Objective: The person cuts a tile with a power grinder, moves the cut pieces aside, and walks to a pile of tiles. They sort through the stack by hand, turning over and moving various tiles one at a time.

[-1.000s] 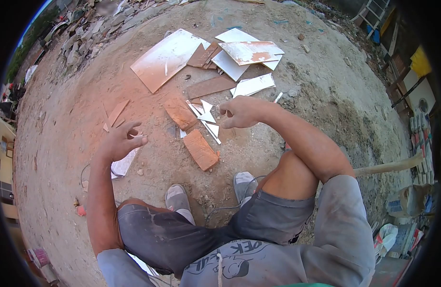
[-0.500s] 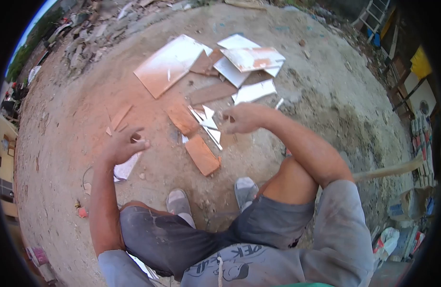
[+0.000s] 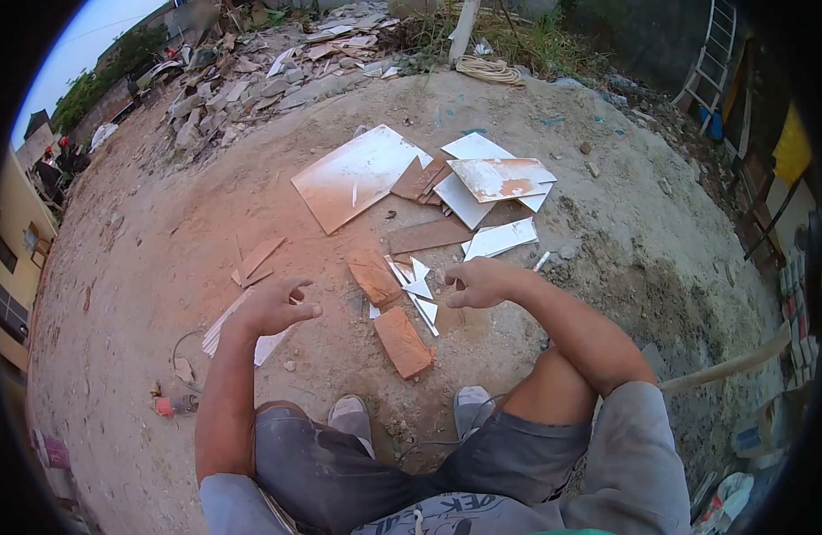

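Observation:
My left hand (image 3: 277, 306) is held in the air at the left, empty, with thumb and fingers apart. Over on the other side, my right hand (image 3: 484, 283) also hangs empty, its fingers curved and parted. Between the hands lie two orange, dust-covered blocks (image 3: 404, 343), one just behind the other. Thin white tile shards (image 3: 420, 287) rest beside them, nearest my right hand. White strips (image 3: 222, 323) lie on the ground partly behind my left hand and forearm.
Farther off are a large white tile (image 3: 357, 174) with orange dust and a pile of broken tiles (image 3: 500, 178). A red power tool (image 3: 175, 406) with a cord lies at left. Rubble (image 3: 242, 94) covers the back; a wooden handle (image 3: 727, 361) is at right.
My view has tilted up, so the tiles and blocks sit lower in the picture and more rubble shows behind. Both hands stay raised and empty, in nearly the same pose.

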The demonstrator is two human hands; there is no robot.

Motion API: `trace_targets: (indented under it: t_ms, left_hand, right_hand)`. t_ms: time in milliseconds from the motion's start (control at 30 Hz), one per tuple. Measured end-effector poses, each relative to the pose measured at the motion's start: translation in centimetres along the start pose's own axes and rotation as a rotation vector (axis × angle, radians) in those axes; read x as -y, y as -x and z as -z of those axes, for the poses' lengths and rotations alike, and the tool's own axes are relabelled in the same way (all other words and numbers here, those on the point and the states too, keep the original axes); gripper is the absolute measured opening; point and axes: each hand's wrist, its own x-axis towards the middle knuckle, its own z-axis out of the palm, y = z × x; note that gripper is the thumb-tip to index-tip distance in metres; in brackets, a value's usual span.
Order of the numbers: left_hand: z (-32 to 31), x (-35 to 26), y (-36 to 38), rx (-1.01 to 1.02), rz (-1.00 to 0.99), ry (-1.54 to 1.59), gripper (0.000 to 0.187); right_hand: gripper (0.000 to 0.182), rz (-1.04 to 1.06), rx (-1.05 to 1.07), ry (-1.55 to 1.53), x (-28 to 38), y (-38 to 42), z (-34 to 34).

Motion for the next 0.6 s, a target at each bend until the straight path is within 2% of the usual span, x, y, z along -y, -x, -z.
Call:
trace_targets:
  t_ms: [600]
  left_hand:
    - [0.11, -0.15, 0.37, -0.02, -0.003, 0.036, 0.077]
  right_hand:
    - [0.056, -0.002, 0.016, 0.064, -0.59, -0.12, -0.14]
